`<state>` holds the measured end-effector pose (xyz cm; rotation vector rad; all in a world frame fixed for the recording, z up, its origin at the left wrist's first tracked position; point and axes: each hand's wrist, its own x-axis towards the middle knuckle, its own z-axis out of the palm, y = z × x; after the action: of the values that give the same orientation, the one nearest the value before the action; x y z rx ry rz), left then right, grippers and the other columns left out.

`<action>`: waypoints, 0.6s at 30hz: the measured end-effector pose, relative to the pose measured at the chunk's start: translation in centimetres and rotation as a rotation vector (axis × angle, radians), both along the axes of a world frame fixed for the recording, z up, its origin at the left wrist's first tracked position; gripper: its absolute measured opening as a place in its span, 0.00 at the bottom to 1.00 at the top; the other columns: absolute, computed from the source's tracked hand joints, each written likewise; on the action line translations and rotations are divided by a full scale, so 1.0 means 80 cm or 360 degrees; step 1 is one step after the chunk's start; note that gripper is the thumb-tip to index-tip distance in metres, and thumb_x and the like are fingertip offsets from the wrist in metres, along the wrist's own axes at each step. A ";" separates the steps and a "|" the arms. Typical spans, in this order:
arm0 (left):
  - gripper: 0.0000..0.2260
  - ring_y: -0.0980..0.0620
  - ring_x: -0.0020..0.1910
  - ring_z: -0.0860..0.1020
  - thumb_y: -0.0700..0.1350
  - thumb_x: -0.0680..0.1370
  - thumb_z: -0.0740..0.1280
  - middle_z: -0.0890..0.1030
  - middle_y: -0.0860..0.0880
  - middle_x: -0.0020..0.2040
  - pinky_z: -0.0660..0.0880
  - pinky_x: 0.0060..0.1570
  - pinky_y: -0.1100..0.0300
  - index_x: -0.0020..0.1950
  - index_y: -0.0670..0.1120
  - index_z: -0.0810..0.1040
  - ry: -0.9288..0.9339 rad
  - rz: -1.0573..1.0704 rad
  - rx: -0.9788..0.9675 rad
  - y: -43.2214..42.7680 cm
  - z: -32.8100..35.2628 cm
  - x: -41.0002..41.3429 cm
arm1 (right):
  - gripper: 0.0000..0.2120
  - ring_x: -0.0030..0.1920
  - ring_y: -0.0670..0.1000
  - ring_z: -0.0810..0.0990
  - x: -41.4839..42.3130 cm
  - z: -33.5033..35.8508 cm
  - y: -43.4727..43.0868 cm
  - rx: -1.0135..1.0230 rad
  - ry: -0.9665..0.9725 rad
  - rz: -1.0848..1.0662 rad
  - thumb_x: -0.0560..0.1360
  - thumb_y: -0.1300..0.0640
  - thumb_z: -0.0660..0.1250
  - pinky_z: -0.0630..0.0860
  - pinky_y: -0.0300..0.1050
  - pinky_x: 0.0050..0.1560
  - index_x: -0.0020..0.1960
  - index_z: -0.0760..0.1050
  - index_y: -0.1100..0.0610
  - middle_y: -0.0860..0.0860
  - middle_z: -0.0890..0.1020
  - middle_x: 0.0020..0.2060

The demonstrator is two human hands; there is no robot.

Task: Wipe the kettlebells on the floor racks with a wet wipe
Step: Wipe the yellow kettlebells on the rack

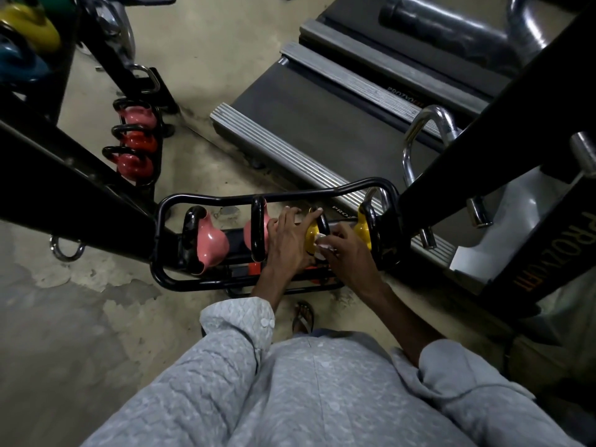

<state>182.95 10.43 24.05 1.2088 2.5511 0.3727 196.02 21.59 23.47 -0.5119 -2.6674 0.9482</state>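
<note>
A black floor rack (167, 279) in front of me holds two pink kettlebells (211, 245) on its left side and two yellow ones on its right. My left hand (288, 240) grips the black handle of the nearer yellow kettlebell (311, 235), fingers curled over its top. My right hand (346, 256) presses a white wet wipe (322, 238) against that kettlebell's yellow body, fingers curled round the wipe. The other yellow kettlebell (362, 229) stands just right of my hands.
A second floor rack (135, 140) with pink and red kettlebells stands at the back left. Treadmill decks (322, 124) lie behind the near rack. Black machine frames (483, 140) cross on both sides. Yellow and blue kettlebells (29, 27) sit top left. My sandalled foot (303, 316) is below the rack.
</note>
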 end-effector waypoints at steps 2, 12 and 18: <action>0.47 0.43 0.77 0.59 0.54 0.67 0.79 0.62 0.42 0.75 0.61 0.71 0.41 0.80 0.62 0.57 -0.0051 -0.0012 -0.0025 -0.001 0.004 -0.002 | 0.06 0.44 0.46 0.77 0.008 -0.001 -0.004 -0.0081 0.0009 -0.0045 0.77 0.56 0.71 0.75 0.38 0.40 0.53 0.83 0.55 0.50 0.75 0.47; 0.43 0.43 0.78 0.57 0.44 0.71 0.72 0.60 0.41 0.77 0.58 0.71 0.47 0.81 0.62 0.56 -0.0180 0.0039 -0.0038 -0.004 0.014 -0.002 | 0.06 0.47 0.44 0.83 0.042 -0.025 -0.018 -0.0753 0.0094 -0.0424 0.72 0.62 0.76 0.80 0.39 0.44 0.48 0.86 0.55 0.48 0.83 0.43; 0.40 0.41 0.78 0.58 0.55 0.70 0.73 0.62 0.39 0.77 0.58 0.71 0.44 0.80 0.62 0.60 -0.0289 0.0104 0.0061 -0.005 0.007 -0.001 | 0.03 0.47 0.50 0.86 0.047 -0.040 -0.011 -0.1155 0.0167 -0.0704 0.75 0.65 0.74 0.81 0.44 0.48 0.48 0.85 0.61 0.53 0.87 0.44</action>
<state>182.90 10.03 24.64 1.0541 2.4414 0.5236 199.77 20.67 20.31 -1.0981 -1.9173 1.7040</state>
